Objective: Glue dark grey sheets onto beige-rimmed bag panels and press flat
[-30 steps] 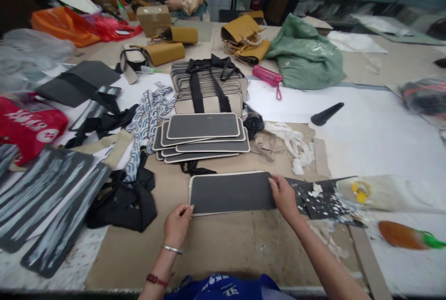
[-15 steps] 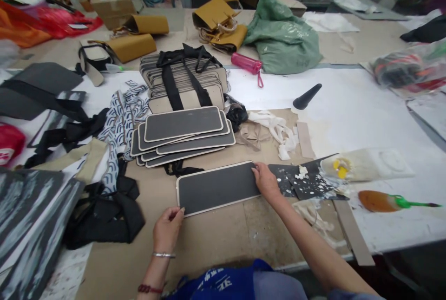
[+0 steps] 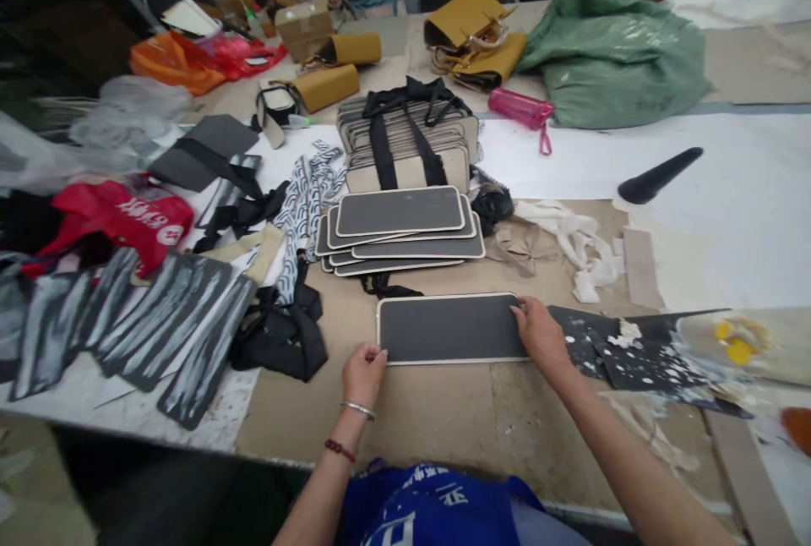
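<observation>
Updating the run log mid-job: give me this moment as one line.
left hand: touching panel's left end | right hand: on right end | grey panel: flat on table | panel stack: behind
</observation>
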Available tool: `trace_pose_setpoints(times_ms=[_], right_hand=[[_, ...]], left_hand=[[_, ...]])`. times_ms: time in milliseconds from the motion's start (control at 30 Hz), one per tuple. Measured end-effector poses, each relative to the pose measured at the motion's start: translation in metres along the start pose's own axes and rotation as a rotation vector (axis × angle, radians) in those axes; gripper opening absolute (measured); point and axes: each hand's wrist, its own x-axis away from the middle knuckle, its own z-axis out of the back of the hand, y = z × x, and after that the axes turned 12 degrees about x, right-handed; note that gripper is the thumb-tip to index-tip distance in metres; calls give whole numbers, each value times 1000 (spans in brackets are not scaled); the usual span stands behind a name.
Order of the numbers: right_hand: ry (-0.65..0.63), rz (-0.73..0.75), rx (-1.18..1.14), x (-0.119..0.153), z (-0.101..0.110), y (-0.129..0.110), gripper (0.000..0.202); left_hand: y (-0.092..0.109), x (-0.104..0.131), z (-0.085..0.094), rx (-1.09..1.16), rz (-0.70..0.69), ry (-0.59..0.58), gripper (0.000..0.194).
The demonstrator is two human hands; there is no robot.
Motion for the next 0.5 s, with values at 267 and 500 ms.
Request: trace_pose_setpoints(times_ms=[267,500], right_hand=[[-9,-4,62,-2,1,-1,24],[-26,-3,78,-2,2,-2,24]], left_hand=[[-6,-2,-1,3,20,51,12],[-8,-1,-3,3,49,66,12]])
